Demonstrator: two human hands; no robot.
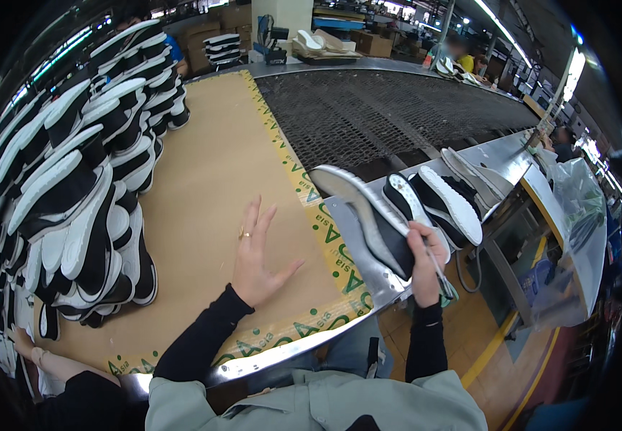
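My left hand (pixel 257 262) is open over the brown-covered table (pixel 203 179), its fingers spread, a ring on one of them. It touches no shoe part. My right hand (pixel 426 269) is closed at the edge of a shoe sole (pixel 365 212), pale on its rim and dark on its side, which slants over the metal table edge. A thin metal tool (pixel 441 269) with a greenish end also shows in this hand; its exact kind is unclear. Just beyond lie a black-and-white sole (pixel 406 195) and another white sole (pixel 453 205).
Tall stacks of black-and-white soles (pixel 88 165) fill the table's left side. A dark mesh conveyor (pixel 383 108) runs beyond. Paler soles (pixel 476 179) lie along its metal edge. A clear plastic bag (pixel 577 223) hangs at right. Another person's arm (pixel 66 363) reaches in at lower left.
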